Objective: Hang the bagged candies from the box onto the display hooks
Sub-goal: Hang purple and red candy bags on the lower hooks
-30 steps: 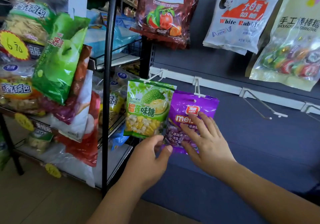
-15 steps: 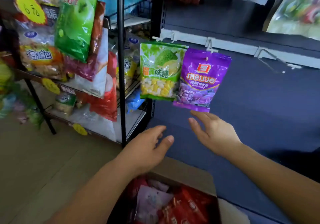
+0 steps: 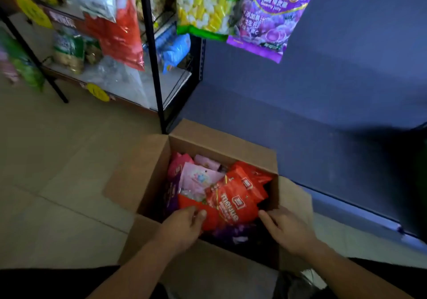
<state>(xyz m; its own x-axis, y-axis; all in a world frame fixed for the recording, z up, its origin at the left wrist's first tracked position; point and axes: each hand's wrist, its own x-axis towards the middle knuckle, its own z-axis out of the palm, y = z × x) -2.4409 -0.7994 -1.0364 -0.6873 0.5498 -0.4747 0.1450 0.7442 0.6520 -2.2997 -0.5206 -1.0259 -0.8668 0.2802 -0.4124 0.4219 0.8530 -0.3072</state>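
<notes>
I am looking down into the cardboard box (image 3: 221,146). It sits open on the floor (image 3: 57,160), right by the foot of the black rack (image 3: 151,67) and up against the blue wall (image 3: 323,95).

The box is full of candy bags. On top lies a red bag (image 3: 233,197) with white letters, tilted a bit. A pink bag (image 3: 198,178) lies behind it, partly under it, and a dark purple bag (image 3: 171,194) stands along the left side of the box.

My left hand (image 3: 184,227) is at the lower left edge of the red bag. My thumb lies on top and my fingers curl round the edge, so I am pinching it. My right hand (image 3: 286,227) is on the other side, with the fingers straight and loose, holding nothing. One fingertip (image 3: 262,214) is right at the red bag's edge, but I cannot tell if it touches.

Up high, two bags hang side by side in front of the wall: a green and yellow bag (image 3: 203,5) and a purple hanging bag (image 3: 270,14). Their sides overlap and their tops run out of view.

The rack on the left holds more snack bags, all blurry, and a round yellow tag (image 3: 98,92) sticks on its low shelf.
</notes>
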